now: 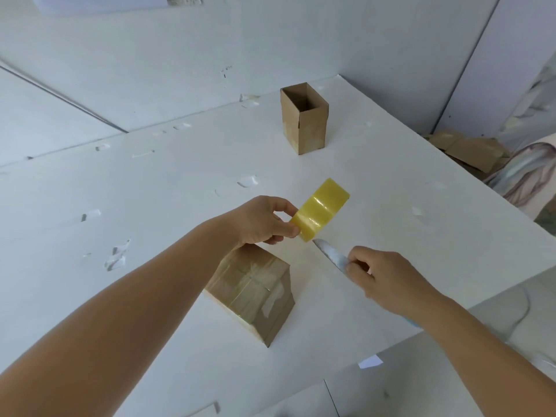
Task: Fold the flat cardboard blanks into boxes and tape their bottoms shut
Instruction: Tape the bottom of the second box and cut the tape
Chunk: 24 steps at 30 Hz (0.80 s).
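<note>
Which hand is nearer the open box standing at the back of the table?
Left. The left hand, gripping the tape roll, is closer to the open box; the right hand, holding the knife, sits nearer the person.

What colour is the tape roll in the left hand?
Translucent yellow tape roll, clearest in the head view.

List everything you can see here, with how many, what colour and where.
Tape roll: one, yellow, held above the table's middle.
Knife: one, silvery blade, in the right hand, tip near the roll.
Taped box: one, brown, near side, bottom up.
Open box: one, brown, upright at the far side.
Blanks: a brown pile, count unclear, off the table's far right.
Table: one, white, with tape scraps.
Left hand: fingers pinch the roll.
Right hand: grips the knife.
</note>
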Available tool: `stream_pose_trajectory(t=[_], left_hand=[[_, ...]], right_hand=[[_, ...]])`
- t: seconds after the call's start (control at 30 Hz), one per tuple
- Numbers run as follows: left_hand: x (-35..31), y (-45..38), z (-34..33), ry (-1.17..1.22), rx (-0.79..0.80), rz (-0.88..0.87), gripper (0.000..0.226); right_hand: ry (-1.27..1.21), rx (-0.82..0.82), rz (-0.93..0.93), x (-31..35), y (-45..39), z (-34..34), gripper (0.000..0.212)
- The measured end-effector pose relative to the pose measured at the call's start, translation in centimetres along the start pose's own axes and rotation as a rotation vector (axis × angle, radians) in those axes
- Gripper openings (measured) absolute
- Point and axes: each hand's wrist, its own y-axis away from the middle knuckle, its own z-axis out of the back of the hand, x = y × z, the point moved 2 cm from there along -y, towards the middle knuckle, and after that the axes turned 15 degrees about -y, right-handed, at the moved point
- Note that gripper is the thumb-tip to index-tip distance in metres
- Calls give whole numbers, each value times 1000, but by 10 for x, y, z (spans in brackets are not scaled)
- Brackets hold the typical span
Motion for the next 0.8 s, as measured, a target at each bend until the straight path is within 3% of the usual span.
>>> stream_pose_trajectory(t=[0.1, 0.3, 0.43, 0.6, 0.73, 0.8], left_hand=[[0, 1, -1, -2, -31, -8, 16], [-3, 7, -2, 0, -53, -37, 15], [-4, 12, -2, 13, -79, -65, 13], [-4, 11, -4, 37, -95, -90, 13], [-3, 12, -3, 132, -115, -124, 14], [-1, 11, -2, 147, -135, -123, 16]], right_hand=[[16, 7, 13, 26, 17, 12, 26], [448, -43, 118, 80, 20, 22, 27], [684, 33, 126, 102, 11, 14, 14], [742, 109, 2, 122, -6, 0, 13], [761, 226, -44, 91, -16, -30, 25], [683, 147, -38, 66, -20, -39, 18]])
